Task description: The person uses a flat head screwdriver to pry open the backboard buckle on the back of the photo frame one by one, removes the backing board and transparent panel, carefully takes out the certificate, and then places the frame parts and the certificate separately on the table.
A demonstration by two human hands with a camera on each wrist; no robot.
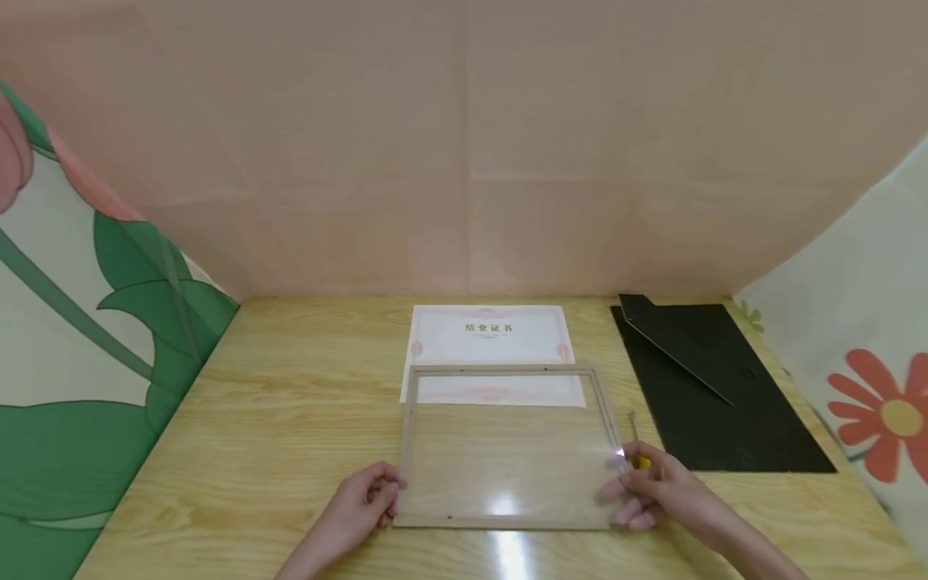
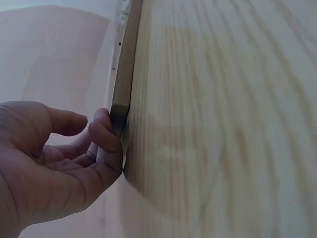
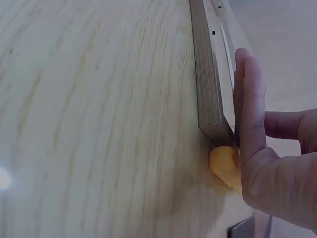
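Observation:
A wooden picture frame (image 1: 500,522) lies on the table, its inner ledge facing up and a clear sheet (image 1: 507,459) across it; I cannot tell how the sheet sits. My left hand (image 1: 366,495) touches the lower left corner with loosely bent fingers; its thumb stands apart in the left wrist view. Along the right side, my right hand (image 1: 656,487) has its fingers extended against the frame's edge in the right wrist view. Beside that hand lies a tool with a thin metal shaft and a yellow handle (image 1: 642,462), probably a screwdriver, partly hidden by the fingers.
A white certificate (image 1: 493,342) with pink ornaments lies behind the frame, its lower part seen through the clear sheet. On the right lies a black backing board (image 1: 696,427) with its stand leg (image 1: 677,358) folded out. Walls border the wooden table (image 1: 290,403).

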